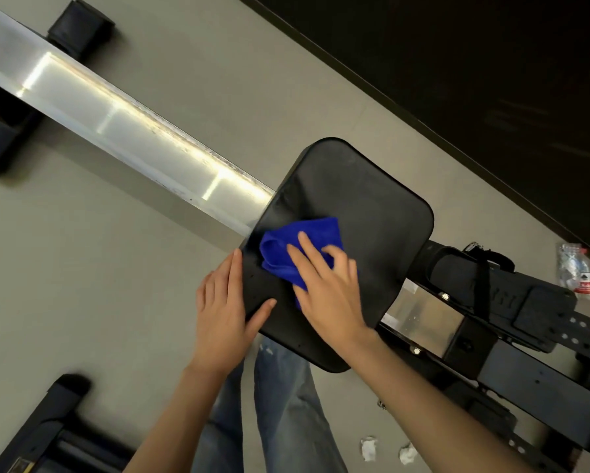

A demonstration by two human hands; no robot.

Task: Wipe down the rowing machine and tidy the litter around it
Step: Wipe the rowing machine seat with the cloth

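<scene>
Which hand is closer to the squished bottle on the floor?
Right. The right hand presses the blue cloth on the seat, toward the bottle; the left hand rests on the seat's farther edge.

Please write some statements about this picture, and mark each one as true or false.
1. The right hand presses a blue cloth onto the black seat. True.
2. The left hand holds a spray bottle. False: it rests against the seat's edge.
3. A crushed plastic bottle lies on the floor. True.
4. The cloth lies on the floor. False: it lies on the seat.
</scene>
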